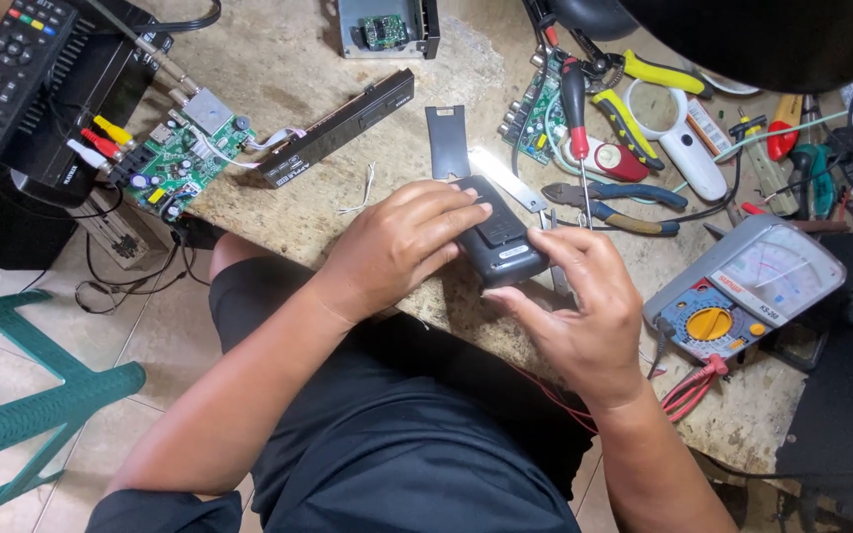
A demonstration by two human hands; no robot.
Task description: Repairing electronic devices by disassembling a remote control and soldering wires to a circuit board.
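Observation:
A black remote control (502, 243) lies back side up at the near edge of the stone worktop (278, 69). My left hand (402, 242) covers its left part with fingers curled over it. My right hand (584, 301) pinches its lower right corner with thumb and fingers. A loose black battery cover (446, 141) lies just beyond the remote. A thin metal blade (505, 180) rests next to it.
A green circuit board (178, 158) with cables and a black front panel (338, 126) lie at left, beside another remote (7, 74). A red screwdriver (575, 109), pliers (614, 202), a magnifier (673, 133) and an analogue multimeter (747, 286) crowd the right. A green stool (22, 405) stands on the floor.

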